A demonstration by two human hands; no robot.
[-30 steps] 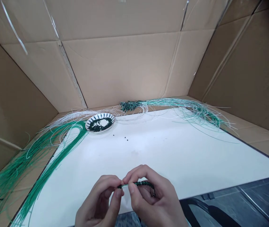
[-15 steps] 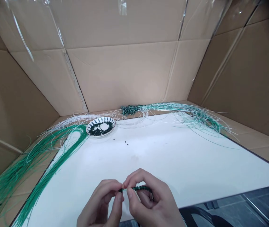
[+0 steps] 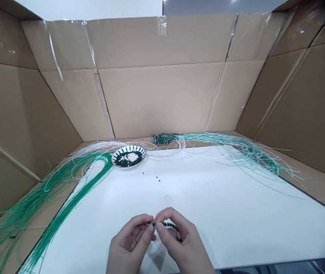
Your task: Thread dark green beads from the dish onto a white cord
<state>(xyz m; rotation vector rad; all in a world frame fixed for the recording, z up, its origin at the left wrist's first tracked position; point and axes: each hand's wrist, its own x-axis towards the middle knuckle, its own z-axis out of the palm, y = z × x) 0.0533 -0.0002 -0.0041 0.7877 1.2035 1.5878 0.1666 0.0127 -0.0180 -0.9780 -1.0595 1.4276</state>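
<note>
Brown cardboard walls (image 3: 162, 99) enclose a flat white tabletop (image 3: 222, 213). Over its near part, the left hand (image 3: 132, 239) pinches one end of a short dark-green beaded strand (image 3: 170, 224) between thumb and forefinger; the right hand (image 3: 179, 236) grips it further along, the beaded length curving towards the palm. Good handling here calls for light, steady fingertip pressure, keeping the thin line straight so no bead slips. Beyond lie a white plate with dark rim stripes (image 3: 134, 156), three loose dark beads (image 3: 156, 177), long bright-green strands (image 3: 88, 186) leftward and a green-and-white bundle (image 3: 208, 137) at the back.
</note>
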